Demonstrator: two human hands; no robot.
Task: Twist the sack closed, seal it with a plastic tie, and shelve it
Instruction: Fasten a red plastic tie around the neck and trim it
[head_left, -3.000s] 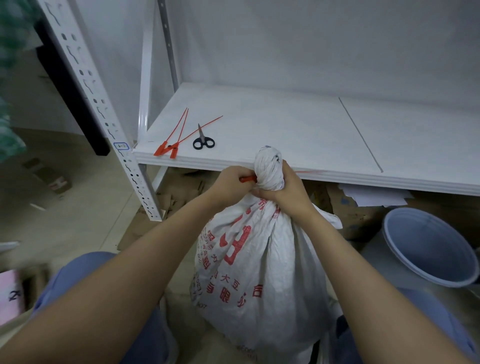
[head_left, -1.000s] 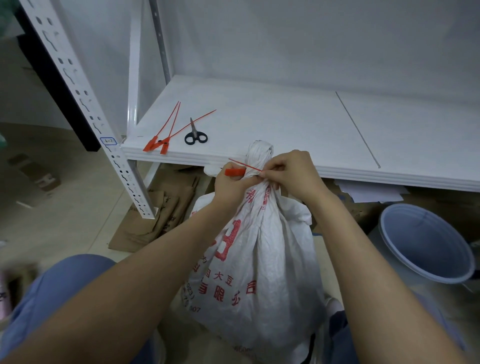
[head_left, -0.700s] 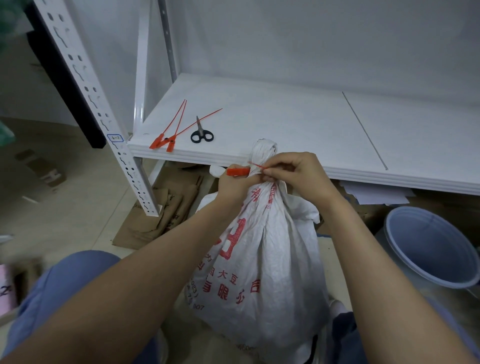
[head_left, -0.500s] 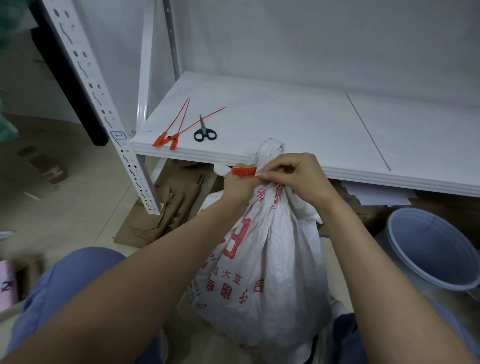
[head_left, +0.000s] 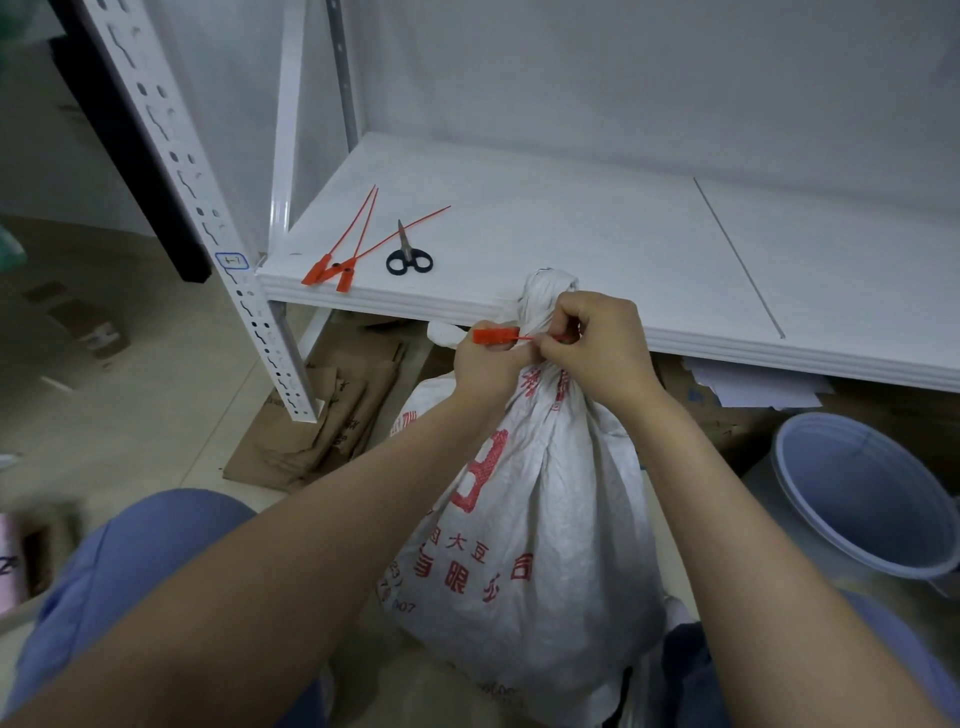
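A white woven sack (head_left: 524, 525) with red print stands on the floor between my knees, its neck twisted into a knob just below the front edge of the white shelf (head_left: 597, 244). An orange plastic tie (head_left: 496, 335) runs across the neck, its flat tag sticking out to the left. My left hand (head_left: 485, 366) grips the sack's neck under the tag. My right hand (head_left: 597, 345) pinches the tie's thin tail at the neck. Whether the tail sits inside the tag's lock is hidden by my fingers.
Spare orange ties (head_left: 343, 249) and black-handled scissors (head_left: 409, 254) lie at the shelf's front left. A perforated white upright (head_left: 208, 208) stands on the left. Flattened cardboard (head_left: 322, 431) lies under the shelf, and a pale blue bucket (head_left: 872, 493) is on the right.
Over the last second my right hand has slid along the tie's tail and pressed closer to the tag at the neck. The loose tail that stuck up is now flat against the sack.
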